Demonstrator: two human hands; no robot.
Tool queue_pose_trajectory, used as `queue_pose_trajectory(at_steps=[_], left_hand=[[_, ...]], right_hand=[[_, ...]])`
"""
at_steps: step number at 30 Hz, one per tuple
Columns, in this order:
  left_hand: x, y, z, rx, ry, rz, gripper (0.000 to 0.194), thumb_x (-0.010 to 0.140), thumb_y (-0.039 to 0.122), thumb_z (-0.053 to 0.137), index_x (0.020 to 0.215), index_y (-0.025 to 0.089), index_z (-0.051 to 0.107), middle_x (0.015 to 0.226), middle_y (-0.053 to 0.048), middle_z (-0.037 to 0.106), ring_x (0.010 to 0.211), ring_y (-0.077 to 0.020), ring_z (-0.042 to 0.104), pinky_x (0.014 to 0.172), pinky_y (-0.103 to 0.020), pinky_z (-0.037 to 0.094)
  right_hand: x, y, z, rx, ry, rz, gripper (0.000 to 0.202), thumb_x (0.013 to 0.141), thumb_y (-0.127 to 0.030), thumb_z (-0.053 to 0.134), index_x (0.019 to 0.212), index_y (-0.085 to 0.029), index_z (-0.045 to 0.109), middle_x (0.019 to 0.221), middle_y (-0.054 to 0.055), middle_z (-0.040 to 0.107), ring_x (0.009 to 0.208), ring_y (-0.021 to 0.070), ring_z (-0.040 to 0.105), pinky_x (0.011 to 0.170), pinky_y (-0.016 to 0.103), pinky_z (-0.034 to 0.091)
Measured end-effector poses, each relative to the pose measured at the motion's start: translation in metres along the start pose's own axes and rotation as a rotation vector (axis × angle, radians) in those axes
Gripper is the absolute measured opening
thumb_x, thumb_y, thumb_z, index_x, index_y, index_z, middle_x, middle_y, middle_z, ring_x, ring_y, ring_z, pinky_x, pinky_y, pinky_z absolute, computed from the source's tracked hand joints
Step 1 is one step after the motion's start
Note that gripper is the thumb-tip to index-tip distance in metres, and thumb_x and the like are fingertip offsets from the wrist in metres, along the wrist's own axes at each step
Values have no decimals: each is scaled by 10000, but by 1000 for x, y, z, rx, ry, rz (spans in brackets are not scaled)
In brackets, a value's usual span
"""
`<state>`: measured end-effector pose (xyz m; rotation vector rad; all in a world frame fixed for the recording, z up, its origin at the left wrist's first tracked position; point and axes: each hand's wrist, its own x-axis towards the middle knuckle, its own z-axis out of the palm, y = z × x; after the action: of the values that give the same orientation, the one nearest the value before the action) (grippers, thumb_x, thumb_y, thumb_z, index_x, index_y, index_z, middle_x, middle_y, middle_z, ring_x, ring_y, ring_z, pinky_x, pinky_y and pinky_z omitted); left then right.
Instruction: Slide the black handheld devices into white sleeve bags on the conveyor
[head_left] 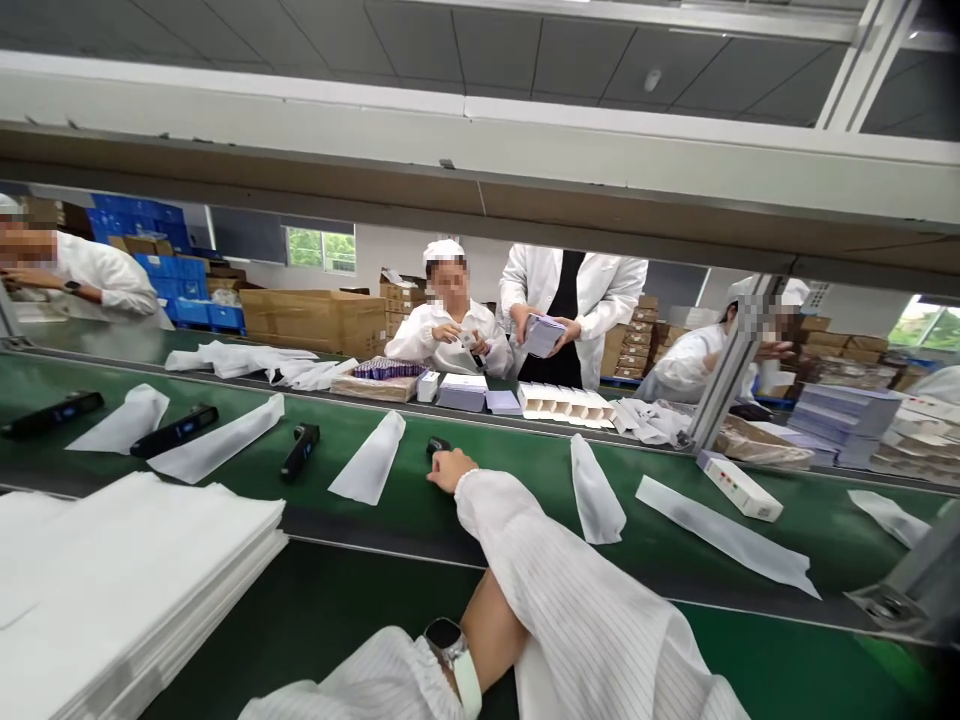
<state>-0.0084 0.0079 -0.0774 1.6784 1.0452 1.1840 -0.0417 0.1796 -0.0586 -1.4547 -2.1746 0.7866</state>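
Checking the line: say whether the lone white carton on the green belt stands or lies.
Lying down: the white carton has its long side against the green belt, not an end.

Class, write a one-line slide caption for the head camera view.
The right hand at a dark device on a green belt, thin white pieces lying along it.

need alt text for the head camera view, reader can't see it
A person's right hand is at a black device on a green belt, where other black devices and white wrappers lie. The left hand is mostly hidden behind the right sleeve. Across the belt, co-workers in white work near cardboard boxes.
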Motion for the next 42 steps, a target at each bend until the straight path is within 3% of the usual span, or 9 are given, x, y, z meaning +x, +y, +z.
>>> queue_pose_trajectory(at_steps=[4,8,11,14,18,23,28,37,42], left_hand=[[5,2,-3,160,-78,37,107,623,236,598,717,193,624,824,-19,610,833,-212,527,796,-310,390],[8,1,-6,254,-38,-14,95,616,254,603,600,165,631,673,-14,573,679,-181,535,652,-287,397],[8,3,-7,280,-18,-21,133,656,271,571,629,174,659,706,-20,565,693,-168,538,641,-266,393],[6,7,-8,293,-37,-13,151,698,272,535,716,204,669,738,-14,587,748,-166,540,690,-260,389],[4,11,-9,414,-9,0,174,729,272,511,873,223,594,756,12,588,740,-160,536,685,-265,389],[3,9,-7,614,-9,169,120,738,275,522,648,196,541,880,-8,554,888,-183,479,752,-288,385],[1,9,-6,786,47,315,120,764,246,497,684,213,580,979,-28,482,955,-207,424,800,-345,364],[1,11,-5,823,64,330,102,735,242,545,645,194,534,752,-12,482,779,-171,429,694,-314,369],[-1,13,-6,793,104,303,189,727,334,558,600,194,557,765,-24,478,790,-183,426,714,-332,362]], right_hand=[[-14,43,-21,188,102,71,407,637,-151,576,1017,-205,440,852,42,534,845,208,540,767,379,391],[-56,88,-56,433,182,76,601,701,-204,504,1199,-215,169,794,8,533,756,153,571,653,299,449],[-93,112,-89,880,261,53,753,603,-241,615,1189,-285,144,797,-8,518,748,178,578,589,303,459],[-125,122,-120,1192,255,11,851,496,-225,706,1161,-353,190,766,-29,517,723,205,585,549,328,462],[-152,115,-142,1201,241,-23,868,512,-206,715,1164,-392,173,775,-33,530,690,206,597,543,353,472],[-163,94,-141,1191,241,-81,754,565,-258,689,1123,-382,197,753,-50,520,621,190,602,512,351,483],[-162,83,-126,1151,197,-102,718,565,-281,685,1106,-351,219,750,-41,526,576,190,599,479,351,490],[-161,83,-118,1127,184,-93,701,545,-305,699,1077,-342,245,812,-22,531,544,169,590,464,342,490],[-161,83,-114,1092,132,-89,655,570,-350,681,1064,-333,251,806,-26,536,525,149,580,455,317,483]])
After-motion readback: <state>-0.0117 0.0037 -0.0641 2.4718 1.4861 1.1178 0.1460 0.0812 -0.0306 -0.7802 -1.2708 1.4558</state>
